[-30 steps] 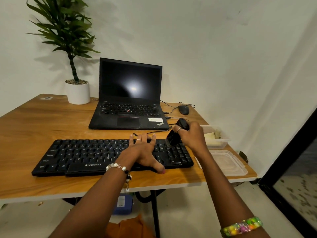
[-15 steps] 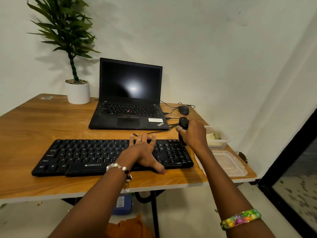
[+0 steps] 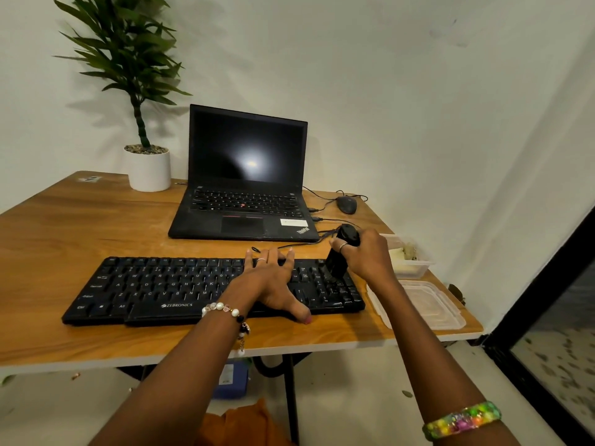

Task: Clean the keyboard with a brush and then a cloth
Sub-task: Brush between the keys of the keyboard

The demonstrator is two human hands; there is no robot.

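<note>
A black keyboard (image 3: 167,289) lies across the front of the wooden desk (image 3: 64,239). My left hand (image 3: 273,281) rests flat on its right half, fingers spread, thumb hooked over the front edge. My right hand (image 3: 367,255) grips a black brush (image 3: 338,259) by its handle. The bristles point down and touch the number pad at the keyboard's right end. No cloth can be made out for certain; pale material sits in a tub at the right.
An open black laptop (image 3: 244,175) stands behind the keyboard, cables and a mouse (image 3: 346,204) to its right. A potted plant (image 3: 149,169) is at the back left. A clear plastic tub (image 3: 415,262) and its lid (image 3: 428,304) lie at the desk's right edge.
The brush lifted back toward the cables half a second ago and has come down again onto the number pad. My left hand has stayed in place.
</note>
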